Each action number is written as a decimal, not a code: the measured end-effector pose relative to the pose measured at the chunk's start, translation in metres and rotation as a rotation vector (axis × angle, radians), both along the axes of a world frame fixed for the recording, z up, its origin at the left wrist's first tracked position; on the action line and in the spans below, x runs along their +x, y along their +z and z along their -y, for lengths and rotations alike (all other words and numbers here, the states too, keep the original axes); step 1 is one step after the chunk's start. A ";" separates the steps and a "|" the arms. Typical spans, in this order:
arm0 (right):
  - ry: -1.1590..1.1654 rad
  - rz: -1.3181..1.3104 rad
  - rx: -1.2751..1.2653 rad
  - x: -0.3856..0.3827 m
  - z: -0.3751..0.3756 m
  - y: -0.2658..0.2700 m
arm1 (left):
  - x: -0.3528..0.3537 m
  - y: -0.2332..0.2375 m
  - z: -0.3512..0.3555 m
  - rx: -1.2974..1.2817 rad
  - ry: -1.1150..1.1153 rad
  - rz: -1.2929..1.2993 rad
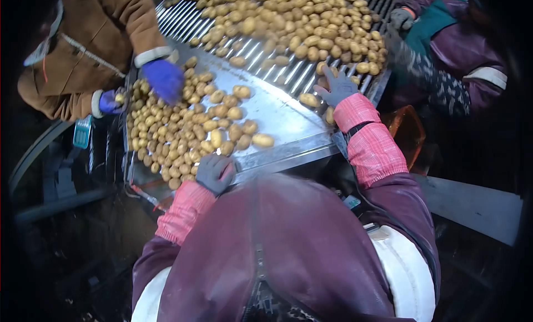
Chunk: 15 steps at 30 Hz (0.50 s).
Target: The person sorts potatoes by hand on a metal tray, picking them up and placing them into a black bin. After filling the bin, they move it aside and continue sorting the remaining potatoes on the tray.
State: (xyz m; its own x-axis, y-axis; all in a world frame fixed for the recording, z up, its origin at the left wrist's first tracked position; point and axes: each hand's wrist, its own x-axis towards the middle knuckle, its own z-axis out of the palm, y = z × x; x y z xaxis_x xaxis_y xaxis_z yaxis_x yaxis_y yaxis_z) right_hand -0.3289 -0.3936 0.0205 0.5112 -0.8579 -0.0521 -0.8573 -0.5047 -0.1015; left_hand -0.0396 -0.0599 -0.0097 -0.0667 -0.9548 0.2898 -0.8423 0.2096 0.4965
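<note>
Right hand [337,87], fingers spread, over loose potatoes [308,100] right of centre; left hand [215,173] curled at the lower-centre pile [177,133], grip unclear. Roller bed [186,23] up top heaped: plenty left, I'd judge.

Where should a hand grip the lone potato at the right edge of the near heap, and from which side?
Grip the lone potato across its narrow middle, from above and from its right. It lies flat, long axis sideways, on the metal sheet, with bare metal on that side and the heap crowding its left. The right hand, fingers spread, is on that open side.
</note>
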 end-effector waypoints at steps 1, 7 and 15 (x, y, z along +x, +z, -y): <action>0.010 -0.051 0.027 0.011 -0.008 0.001 | -0.002 0.001 0.001 -0.019 0.006 -0.010; 0.085 -0.006 0.043 0.040 -0.026 -0.023 | -0.003 0.016 -0.001 -0.016 -0.022 -0.040; -0.009 0.429 0.003 0.027 -0.045 -0.010 | -0.013 0.035 0.036 -0.147 -0.113 -0.120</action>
State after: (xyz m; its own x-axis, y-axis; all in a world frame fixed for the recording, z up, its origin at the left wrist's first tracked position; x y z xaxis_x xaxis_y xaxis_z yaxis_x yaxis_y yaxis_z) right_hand -0.3018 -0.3482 0.0109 0.4797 -0.8625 0.1611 -0.7414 -0.4966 -0.4512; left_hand -0.0524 -0.0962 0.0249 -0.1276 -0.8902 0.4373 -0.7459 0.3768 0.5493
